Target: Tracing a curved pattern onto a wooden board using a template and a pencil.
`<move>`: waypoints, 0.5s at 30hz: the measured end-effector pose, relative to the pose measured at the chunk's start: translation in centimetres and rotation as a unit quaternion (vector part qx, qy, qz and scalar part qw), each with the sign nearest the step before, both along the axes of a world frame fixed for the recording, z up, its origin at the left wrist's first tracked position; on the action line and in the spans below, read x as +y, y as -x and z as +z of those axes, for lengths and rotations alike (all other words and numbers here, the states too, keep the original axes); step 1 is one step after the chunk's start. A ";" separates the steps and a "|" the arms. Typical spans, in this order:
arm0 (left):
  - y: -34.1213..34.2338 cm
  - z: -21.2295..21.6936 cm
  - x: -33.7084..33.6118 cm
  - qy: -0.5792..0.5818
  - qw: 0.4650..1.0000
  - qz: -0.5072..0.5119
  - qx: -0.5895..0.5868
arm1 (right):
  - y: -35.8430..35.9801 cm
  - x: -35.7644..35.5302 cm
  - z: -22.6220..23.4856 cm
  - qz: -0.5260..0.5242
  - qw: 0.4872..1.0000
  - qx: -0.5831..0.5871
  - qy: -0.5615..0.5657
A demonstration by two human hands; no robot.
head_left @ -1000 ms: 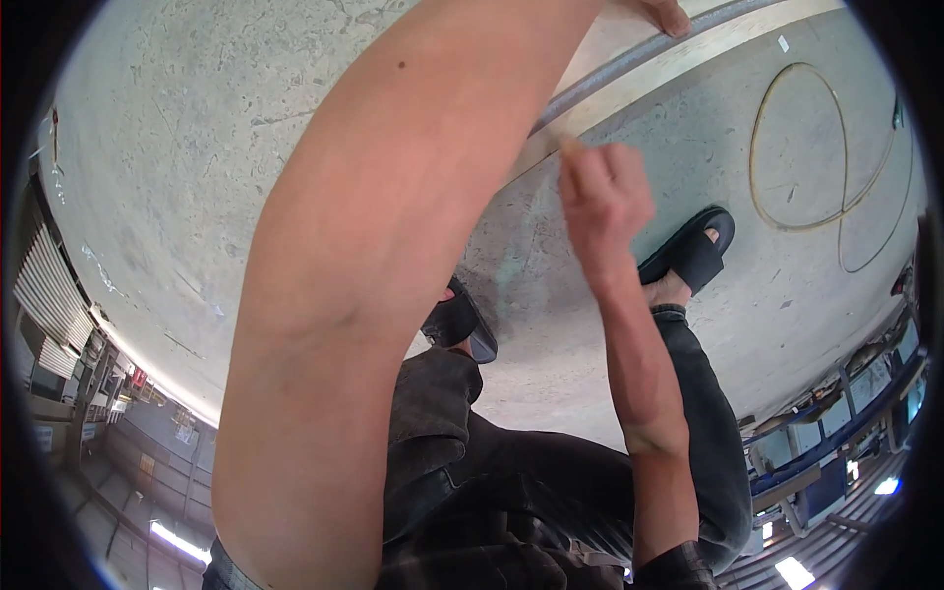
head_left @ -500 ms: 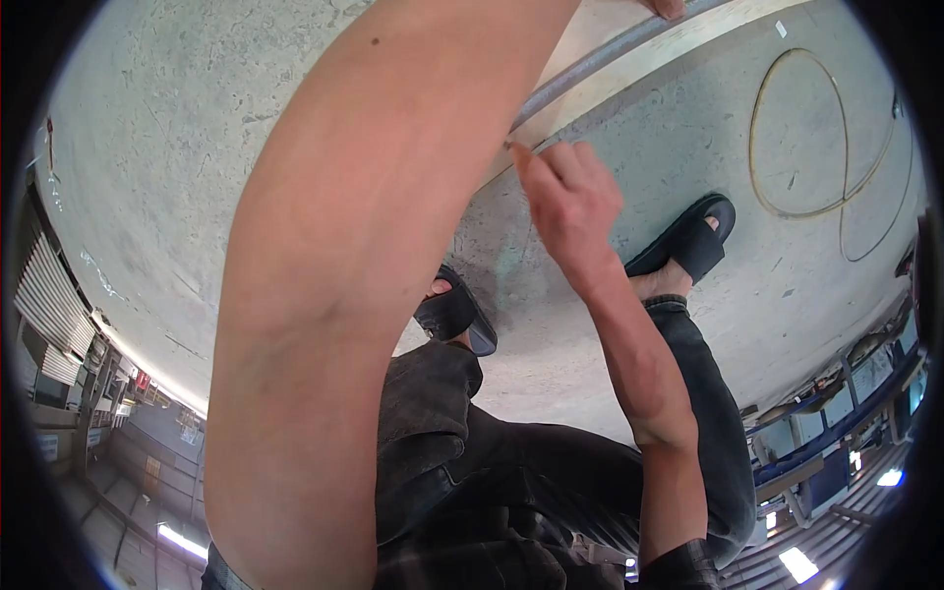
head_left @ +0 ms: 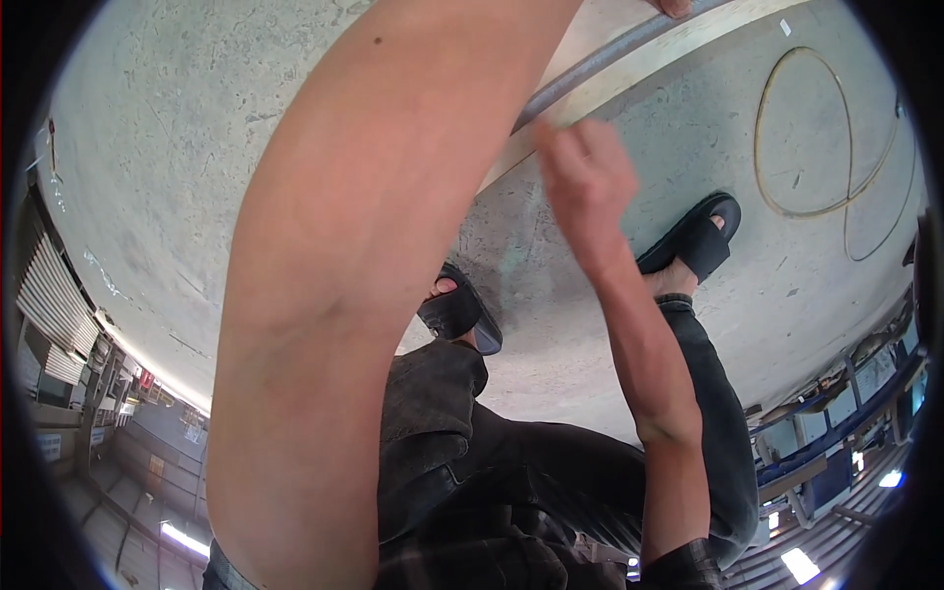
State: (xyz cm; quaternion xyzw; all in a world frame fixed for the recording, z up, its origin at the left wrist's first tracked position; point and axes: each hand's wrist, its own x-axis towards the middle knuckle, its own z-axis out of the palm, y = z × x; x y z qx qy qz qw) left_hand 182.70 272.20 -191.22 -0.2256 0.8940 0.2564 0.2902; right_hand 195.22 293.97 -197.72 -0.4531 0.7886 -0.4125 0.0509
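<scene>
My right hand (head_left: 590,182) is closed, its thumb and fingers drawn together beside the near edge of a pale, wood-coloured board (head_left: 644,71). Motion smears its fingertips, so whatever they may hold cannot be made out. A long grey strip (head_left: 610,67) runs lengthwise on the board. My left forearm rises large across the picture and leaves through the top edge, covering part of the board. Only a few fingertips, seemingly those of my left hand (head_left: 675,8), show at the top, by the strip; their grip is hidden.
My feet in black sandals (head_left: 703,236) stand on the worn concrete floor (head_left: 551,379) close to the board. A thin yellowish hose or cable (head_left: 757,147) lies looped at the right. Blue metal framework (head_left: 836,423) stands farther off at the lower right.
My right hand has shifted slightly right and up, away from my left forearm, and is now blurred. My left arm has hardly moved.
</scene>
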 end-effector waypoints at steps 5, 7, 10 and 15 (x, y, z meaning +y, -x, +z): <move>-0.2 0.6 -0.2 0.002 1.000 -0.005 -0.009 | -0.6 0.0 0.5 0.019 1.000 -0.007 -0.009; 0.0 0.5 -0.1 0.004 1.000 -0.005 -0.011 | 0.1 0.1 -0.1 0.003 1.000 -0.003 -0.013; 0.1 0.6 0.0 0.002 1.000 -0.007 -0.024 | -1.4 0.8 -0.2 0.012 1.000 -0.005 -0.013; -0.3 0.5 -0.1 -0.002 1.000 -0.002 -0.024 | -0.4 0.4 -0.2 0.006 1.000 -0.020 0.004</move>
